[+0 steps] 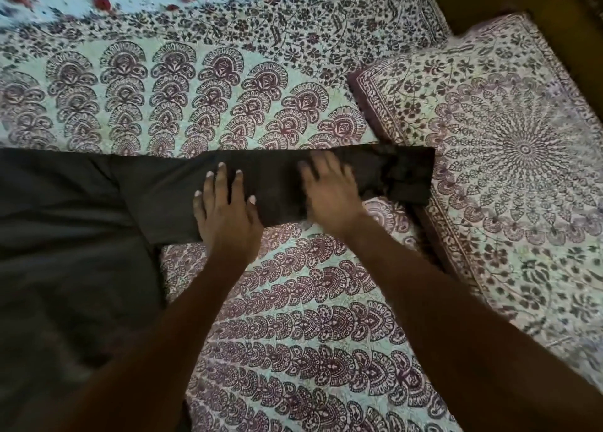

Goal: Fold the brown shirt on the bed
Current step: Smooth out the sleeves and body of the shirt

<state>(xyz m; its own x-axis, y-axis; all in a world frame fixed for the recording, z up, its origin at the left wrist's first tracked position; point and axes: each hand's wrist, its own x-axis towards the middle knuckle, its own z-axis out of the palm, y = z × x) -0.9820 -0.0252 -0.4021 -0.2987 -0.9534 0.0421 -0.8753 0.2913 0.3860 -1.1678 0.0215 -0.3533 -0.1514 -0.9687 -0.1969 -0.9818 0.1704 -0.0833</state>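
Cut off by the left and bottom edges: most of the brown shirt [65,235], only its body's right part and one sleeve in view. Blurred with motion: the right hand [329,196] on that sleeve, fingers indistinct. Hidden under both palms: a stretch of the sleeve. Beyond the sleeve's end, a patterned pillow [509,170] cropped by the right edge.
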